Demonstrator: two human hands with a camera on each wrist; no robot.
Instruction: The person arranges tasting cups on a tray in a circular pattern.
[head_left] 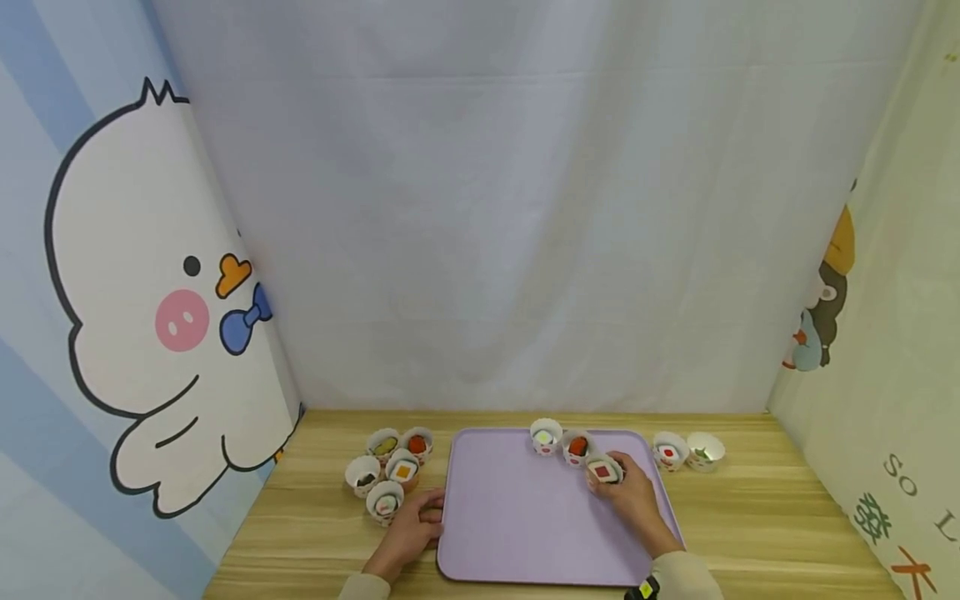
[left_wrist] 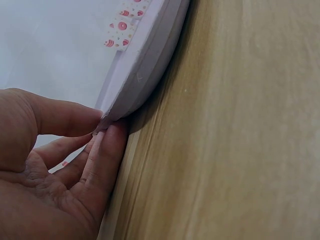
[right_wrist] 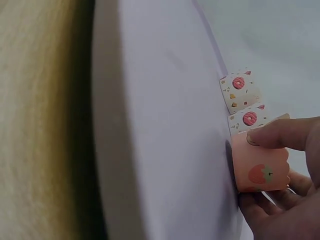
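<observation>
A lilac tray (head_left: 540,525) lies on the wooden table. At its left edge is my left hand (head_left: 408,529); in the left wrist view, thumb and fingers pinch the tray rim (left_wrist: 142,70). My right hand (head_left: 637,500) holds a small paper cup (head_left: 604,472) over the tray's back right part. The right wrist view shows this cup as pink with a strawberry print (right_wrist: 261,174), the thumb on its side near the rim. Its filling is white with a red square. Beside it on the tray are a cup with something orange-red (head_left: 577,447) and one with something pale green (head_left: 546,437).
Left of the tray, several filled cups (head_left: 385,502) stand close together on the wooden table (head_left: 300,533), near my left hand. Two cups (head_left: 670,451) stand right of the tray. A pale cloth (head_left: 525,250) hangs behind the table, with printed cloths at both sides.
</observation>
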